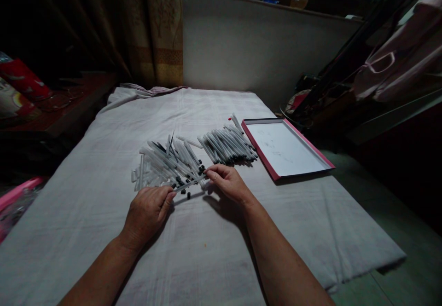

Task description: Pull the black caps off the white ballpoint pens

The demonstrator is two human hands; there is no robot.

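Observation:
One thin pen barrel (191, 183) is held between both hands just above the white cloth (103, 191). My right hand (226, 182) pinches its right end. My left hand (149, 211) grips its left end with curled fingers. Right behind the hands lies a loose heap of clear pen barrels (165, 163). A tidier bundle of pens (228, 146) lies further back to the right. A few small black caps (188, 196) rest on the cloth under the held pen.
A shallow red-rimmed box lid (319, 155) with a white inside lies to the right of the pens. The cloth covers a low platform whose right edge (380, 241) drops to a greenish floor. Curtains, a wall and dark clutter stand behind.

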